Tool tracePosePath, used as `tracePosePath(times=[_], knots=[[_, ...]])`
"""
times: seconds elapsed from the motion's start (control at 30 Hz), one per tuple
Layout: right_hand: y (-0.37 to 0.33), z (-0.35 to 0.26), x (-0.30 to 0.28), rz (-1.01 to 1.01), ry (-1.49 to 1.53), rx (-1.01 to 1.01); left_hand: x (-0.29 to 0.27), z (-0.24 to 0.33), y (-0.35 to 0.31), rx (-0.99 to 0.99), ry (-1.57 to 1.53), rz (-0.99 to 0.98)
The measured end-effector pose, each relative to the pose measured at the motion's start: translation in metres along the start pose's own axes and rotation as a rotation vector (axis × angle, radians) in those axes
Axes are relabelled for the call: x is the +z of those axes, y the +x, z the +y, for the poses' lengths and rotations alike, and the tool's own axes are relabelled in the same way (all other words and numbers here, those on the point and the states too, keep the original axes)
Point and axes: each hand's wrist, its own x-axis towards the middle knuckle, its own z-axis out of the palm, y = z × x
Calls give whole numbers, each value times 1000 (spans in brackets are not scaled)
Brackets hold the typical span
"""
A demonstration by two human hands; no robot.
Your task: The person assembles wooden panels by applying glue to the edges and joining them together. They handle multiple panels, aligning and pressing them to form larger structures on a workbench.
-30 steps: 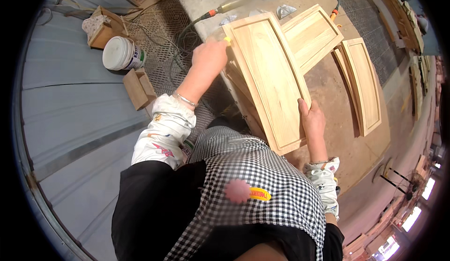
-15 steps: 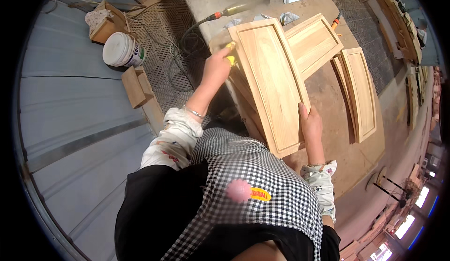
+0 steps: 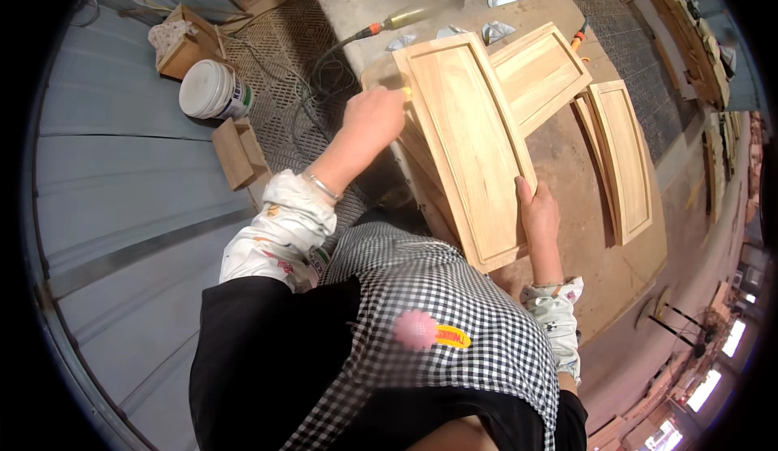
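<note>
A pale wooden panel [image 3: 466,139] with a routed inner border, like a cabinet door, is tilted over the worktable. My right hand [image 3: 540,214] grips its right edge near the lower corner, thumb on the face. At the upper left edge is my left hand [image 3: 374,117], curled closed with the knuckles up. A small yellow patch [image 3: 407,93] shows by its fingertips; whether it is a finger covering or something held I cannot tell. Under the panel's left side, more wooden pieces [image 3: 421,155] are partly hidden.
Behind lies a smaller framed panel [image 3: 539,78]; more panels [image 3: 622,163] are stacked at the right of the worktable [image 3: 579,248]. An air tool [image 3: 405,18] with a hose lies at the back. A white bucket [image 3: 209,90] and wooden box [image 3: 237,155] stand at left.
My left hand has rolled over, its back now upward and its fingers mostly hidden, and the forearm has swung outward to the left. My right hand and the panel have hardly moved.
</note>
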Motion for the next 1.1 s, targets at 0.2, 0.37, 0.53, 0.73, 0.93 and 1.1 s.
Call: tracePosePath(times=[0.2,0.37,0.53,0.73,0.93,1.1], knots=[[0,-4,-2,-24,39,12,17,-44,32,-410,-1168,-116],[1,3,1,-30,61,25,7,-30,-1,-275,-1029,-259],[2,5,4,-17,90,1,-2,-34,21,-277,-1042,-165],[6,17,8,-131,304,34,-22,-23,-25,-155,-920,-466],[9,63,33,-419,783,74,-3,-26,-42,-202,-1388,-307],[-40,123,61,-1159,1697,73,13,-15,-43,-177,-1492,-250]])
